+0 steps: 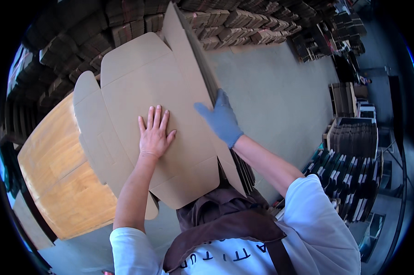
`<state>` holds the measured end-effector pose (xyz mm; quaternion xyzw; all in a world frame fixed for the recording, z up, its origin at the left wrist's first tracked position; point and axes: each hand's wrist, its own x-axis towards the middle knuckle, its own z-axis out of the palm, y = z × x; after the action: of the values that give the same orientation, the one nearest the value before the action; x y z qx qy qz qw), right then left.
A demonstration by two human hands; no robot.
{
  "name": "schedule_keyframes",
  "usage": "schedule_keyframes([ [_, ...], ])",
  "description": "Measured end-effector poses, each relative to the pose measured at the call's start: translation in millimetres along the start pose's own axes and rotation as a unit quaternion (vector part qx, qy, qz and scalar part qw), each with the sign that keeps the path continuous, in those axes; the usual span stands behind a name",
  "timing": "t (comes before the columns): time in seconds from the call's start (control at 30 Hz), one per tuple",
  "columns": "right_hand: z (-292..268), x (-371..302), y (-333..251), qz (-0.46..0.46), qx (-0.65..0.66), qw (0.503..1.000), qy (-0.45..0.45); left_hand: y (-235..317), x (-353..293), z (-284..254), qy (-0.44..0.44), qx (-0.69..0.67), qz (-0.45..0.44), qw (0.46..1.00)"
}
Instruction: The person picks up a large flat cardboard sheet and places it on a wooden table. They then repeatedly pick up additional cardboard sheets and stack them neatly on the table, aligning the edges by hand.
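Observation:
A large brown die-cut cardboard sheet (129, 87) lies flat in front of me, with rounded flaps and crease lines. My left hand (154, 134) is bare and rests palm down on it, fingers spread. Along the sheet's right side, several cardboard panels (188, 50) stand up at a steep angle, layered close together. My right hand (222, 119), in a grey-blue glove, lies against the outside of these panels. Its thumb points left over their edge and its fingers stretch forward, apart from the thumb. Part of the panels is hidden behind this hand.
A worn wooden tabletop (65, 169) shows at the left beneath the cardboard. Tall stacks of bundled cardboard (124, 34) line the far side. Grey floor (276, 87) stretches to the right, toward more stacks of dark sheets (349, 178).

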<state>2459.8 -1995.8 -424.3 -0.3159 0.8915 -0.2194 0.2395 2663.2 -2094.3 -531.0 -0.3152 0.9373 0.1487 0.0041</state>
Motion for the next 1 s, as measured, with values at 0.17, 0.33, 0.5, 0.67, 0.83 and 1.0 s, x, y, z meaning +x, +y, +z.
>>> schedule_keyframes([
  [0.17,8,-25,-13,-0.088,-0.040,0.995,0.011,4,2,-2,-0.024,0.030,-0.010,0.999],
  [0.33,0,-48,-8,-0.295,-0.011,0.953,0.069,-1,1,-5,-0.038,0.041,-0.027,0.998],
  [0.5,-41,16,74,-0.319,0.135,0.938,-0.007,-13,-6,11,-0.008,0.067,0.000,0.998],
  [0.67,7,109,208,-0.144,0.260,0.954,-0.025,-24,-13,13,-0.013,0.073,0.003,0.997],
  [0.83,26,153,224,-0.114,0.397,0.906,-0.092,-23,-14,12,-0.015,0.062,0.005,0.998],
  [1.0,37,158,213,-0.080,0.411,0.899,-0.130,-13,-4,4,-0.018,0.044,-0.014,0.999],
])
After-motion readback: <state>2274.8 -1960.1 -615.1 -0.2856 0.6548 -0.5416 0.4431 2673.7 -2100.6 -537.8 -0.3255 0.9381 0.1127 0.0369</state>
